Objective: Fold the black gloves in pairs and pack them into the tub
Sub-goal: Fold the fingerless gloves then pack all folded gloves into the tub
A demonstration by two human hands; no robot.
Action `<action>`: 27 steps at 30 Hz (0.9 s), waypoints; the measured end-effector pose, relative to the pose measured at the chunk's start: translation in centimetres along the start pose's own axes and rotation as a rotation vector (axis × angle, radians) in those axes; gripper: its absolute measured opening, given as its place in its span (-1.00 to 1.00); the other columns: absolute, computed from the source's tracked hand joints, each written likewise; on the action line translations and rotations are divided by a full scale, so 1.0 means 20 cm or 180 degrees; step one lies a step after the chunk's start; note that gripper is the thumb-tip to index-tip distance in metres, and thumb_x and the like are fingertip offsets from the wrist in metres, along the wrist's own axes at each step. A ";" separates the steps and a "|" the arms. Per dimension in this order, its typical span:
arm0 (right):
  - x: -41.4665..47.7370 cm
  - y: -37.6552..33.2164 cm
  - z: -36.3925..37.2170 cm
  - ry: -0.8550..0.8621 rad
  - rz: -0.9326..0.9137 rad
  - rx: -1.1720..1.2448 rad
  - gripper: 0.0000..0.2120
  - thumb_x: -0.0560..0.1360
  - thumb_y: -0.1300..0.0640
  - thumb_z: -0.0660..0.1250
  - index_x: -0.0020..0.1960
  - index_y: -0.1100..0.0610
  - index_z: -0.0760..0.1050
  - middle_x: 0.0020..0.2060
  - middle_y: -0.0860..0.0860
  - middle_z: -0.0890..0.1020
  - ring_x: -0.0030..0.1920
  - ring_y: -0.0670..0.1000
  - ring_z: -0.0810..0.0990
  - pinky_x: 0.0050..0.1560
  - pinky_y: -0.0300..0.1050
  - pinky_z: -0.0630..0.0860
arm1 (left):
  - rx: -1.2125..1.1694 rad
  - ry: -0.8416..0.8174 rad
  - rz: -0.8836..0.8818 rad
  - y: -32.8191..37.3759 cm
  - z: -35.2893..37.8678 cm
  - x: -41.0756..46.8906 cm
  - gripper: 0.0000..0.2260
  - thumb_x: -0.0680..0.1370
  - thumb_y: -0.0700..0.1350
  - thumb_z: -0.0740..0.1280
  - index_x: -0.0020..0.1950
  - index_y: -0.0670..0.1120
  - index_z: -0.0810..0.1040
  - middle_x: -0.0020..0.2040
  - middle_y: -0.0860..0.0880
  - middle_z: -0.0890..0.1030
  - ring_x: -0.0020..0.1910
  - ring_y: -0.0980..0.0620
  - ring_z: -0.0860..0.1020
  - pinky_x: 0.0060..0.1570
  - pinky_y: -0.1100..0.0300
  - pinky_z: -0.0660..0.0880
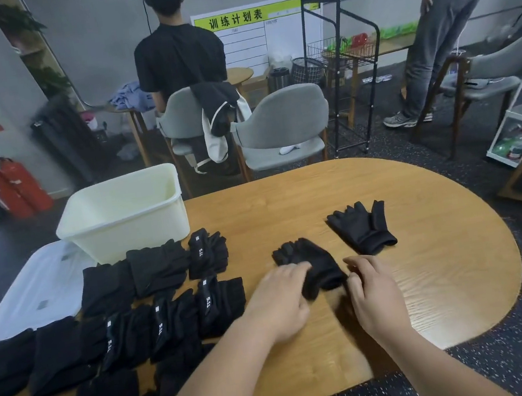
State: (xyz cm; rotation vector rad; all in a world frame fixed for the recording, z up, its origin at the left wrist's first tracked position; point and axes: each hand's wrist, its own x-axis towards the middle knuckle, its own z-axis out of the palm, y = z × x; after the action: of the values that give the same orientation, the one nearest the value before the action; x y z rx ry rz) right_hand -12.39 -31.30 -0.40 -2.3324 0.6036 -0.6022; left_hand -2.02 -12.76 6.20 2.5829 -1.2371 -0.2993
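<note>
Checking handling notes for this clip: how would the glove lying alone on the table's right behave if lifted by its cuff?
The lone glove lies flat and limp on the table, so it would probably droop when lifted. Its thin fabric suggests it is light; rolling seems unlikely.

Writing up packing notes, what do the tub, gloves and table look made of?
The tub looks like smooth, slightly glossy cream plastic. The gloves seem matte black knit fabric, soft and creased. The table shows wood grain, solid or veneer.
</note>
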 end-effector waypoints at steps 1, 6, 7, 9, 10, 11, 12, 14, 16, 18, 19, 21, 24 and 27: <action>0.00 0.00 0.00 -0.0004 0.0000 -0.0021 -0.64 0.67 0.05 0.16 0.39 0.08 0.55 0.27 -0.08 0.53 0.31 0.00 0.48 0.32 0.02 0.49 | 0.0231 -0.0012 0.0045 -0.01 0.06 -0.03 -0.41 0.67 -0.05 0.26 0.69 0.04 0.16 0.62 -0.01 0.26 0.63 -0.03 0.19 0.61 -0.02 0.22; -0.01 -0.01 0.00 -0.0127 -0.0380 -0.0425 -0.55 0.64 -0.01 0.11 0.47 0.00 0.49 0.41 -0.11 0.48 0.43 0.00 0.37 0.43 0.08 0.42 | 0.0367 0.0137 0.0105 0.02 0.18 -0.08 -0.43 0.74 0.08 0.17 0.72 0.02 0.09 0.71 -0.03 0.02 0.70 -0.03 -0.08 0.64 -0.05 0.14; -0.01 -0.02 0.00 -0.0250 -0.0625 -0.0661 -0.53 0.62 -0.03 0.10 0.50 -0.05 0.47 0.47 -0.14 0.46 0.48 0.00 0.33 0.46 0.09 0.39 | 0.0334 0.0101 0.0106 0.03 0.19 -0.09 -0.43 0.75 0.10 0.16 0.73 0.02 0.06 0.72 -0.02 -0.01 0.71 -0.02 -0.11 0.65 -0.04 0.10; -0.03 -0.03 0.02 -0.0518 -0.0990 -0.1082 -0.51 0.62 -0.08 0.08 0.51 -0.12 0.46 0.51 -0.20 0.43 0.54 -0.01 0.29 0.49 0.09 0.34 | 0.0378 0.0083 0.0126 0.02 0.19 -0.09 -0.41 0.75 0.12 0.14 0.73 0.02 0.02 0.73 -0.01 -0.01 0.71 0.00 -0.11 0.67 -0.03 0.04; -0.03 -0.04 0.02 -0.0583 -0.1040 -0.1202 -0.52 0.62 -0.10 0.07 0.49 -0.14 0.47 0.49 -0.21 0.46 0.54 -0.01 0.29 0.50 0.07 0.33 | 0.0465 0.0121 0.0122 0.01 0.19 -0.09 -0.41 0.75 0.13 0.12 0.73 0.01 0.01 0.73 -0.03 0.02 0.71 -0.01 -0.08 0.68 -0.02 0.02; -0.03 -0.04 0.03 -0.0587 -0.1021 -0.1265 -0.53 0.62 -0.10 0.07 0.47 -0.14 0.50 0.46 -0.22 0.49 0.53 -0.01 0.31 0.50 0.06 0.32 | 0.0586 0.0186 0.0104 0.00 0.19 -0.10 -0.41 0.76 0.14 0.10 0.73 -0.01 0.01 0.72 -0.04 0.06 0.71 -0.02 -0.04 0.68 -0.02 0.01; -0.02 -0.04 0.03 -0.0556 -0.0968 -0.1291 -0.54 0.63 -0.11 0.06 0.44 -0.13 0.52 0.42 -0.21 0.53 0.51 0.00 0.34 0.48 0.06 0.34 | 0.0715 0.0254 0.0074 -0.01 0.19 -0.10 -0.42 0.76 0.14 0.07 0.73 -0.03 0.03 0.71 -0.06 0.11 0.70 -0.03 0.01 0.68 -0.02 -0.01; -0.01 -0.04 0.03 -0.0490 -0.0882 -0.1302 -0.54 0.63 -0.11 0.06 0.38 -0.09 0.58 0.37 -0.17 0.57 0.46 0.03 0.38 0.43 0.08 0.39 | 0.0888 0.0390 0.0012 -0.01 0.19 -0.11 -0.45 0.76 0.15 0.05 0.71 -0.06 0.11 0.67 -0.08 0.20 0.67 -0.06 0.11 0.67 -0.04 0.01; -0.01 -0.03 0.04 -0.0467 -0.0860 -0.1279 -0.55 0.63 -0.12 0.06 0.34 -0.07 0.60 0.34 -0.13 0.58 0.43 0.05 0.39 0.39 0.09 0.42 | 0.0911 0.0488 -0.0050 0.00 0.20 -0.12 -0.48 0.76 0.16 0.04 0.66 -0.06 0.23 0.62 -0.09 0.26 0.63 -0.08 0.19 0.66 -0.05 0.07; -0.01 -0.02 0.04 -0.0463 -0.0856 -0.1196 -0.57 0.64 -0.14 0.07 0.31 -0.08 0.62 0.35 -0.11 0.56 0.43 0.05 0.38 0.38 0.10 0.43 | 0.0845 0.0530 -0.0156 0.01 0.21 -0.12 -0.50 0.76 0.16 0.03 0.63 -0.06 0.28 0.61 -0.09 0.27 0.60 -0.09 0.23 0.65 -0.02 0.09; -0.01 -0.02 0.04 -0.0469 -0.0830 -0.1146 -0.58 0.65 -0.15 0.07 0.31 -0.09 0.61 0.38 -0.10 0.55 0.45 0.05 0.36 0.40 0.11 0.42 | 0.0792 0.0550 -0.0224 0.02 0.21 -0.12 -0.50 0.76 0.16 0.02 0.63 -0.06 0.29 0.61 -0.10 0.26 0.60 -0.09 0.24 0.65 -0.01 0.09; 0.00 -0.02 0.04 -0.0515 -0.0747 -0.1094 -0.57 0.66 -0.18 0.04 0.32 -0.12 0.59 0.45 -0.10 0.51 0.51 0.06 0.31 0.45 0.13 0.38 | 0.0659 0.0605 -0.0392 0.03 0.23 -0.13 -0.50 0.76 0.17 0.01 0.62 -0.05 0.30 0.63 -0.12 0.23 0.60 -0.11 0.25 0.65 -0.01 0.12; -0.01 -0.04 0.03 -0.0564 -0.0687 -0.1110 -0.55 0.67 -0.20 -0.01 0.39 -0.15 0.51 0.48 -0.11 0.46 0.54 0.06 0.27 0.47 0.14 0.36 | 0.0547 0.0702 -0.0523 0.06 0.27 -0.12 -0.48 0.75 0.19 0.03 0.59 -0.07 0.36 0.65 -0.14 0.22 0.59 -0.13 0.30 0.63 -0.03 0.20; 0.00 -0.05 0.02 -0.0559 -0.0603 -0.1070 -0.48 0.67 -0.22 -0.02 0.54 -0.11 0.38 0.45 -0.13 0.45 0.51 0.03 0.28 0.45 0.11 0.37 | 0.0489 0.0768 -0.0599 0.07 0.29 -0.12 -0.49 0.74 0.20 0.04 0.57 -0.07 0.39 0.65 -0.12 0.24 0.59 -0.10 0.32 0.63 -0.02 0.20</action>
State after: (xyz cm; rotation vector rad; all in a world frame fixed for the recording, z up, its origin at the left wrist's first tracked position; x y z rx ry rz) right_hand -11.96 -30.39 -0.05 -2.7459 0.4312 -0.3956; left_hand -6.21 -12.47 1.38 2.7708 -0.9702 0.0755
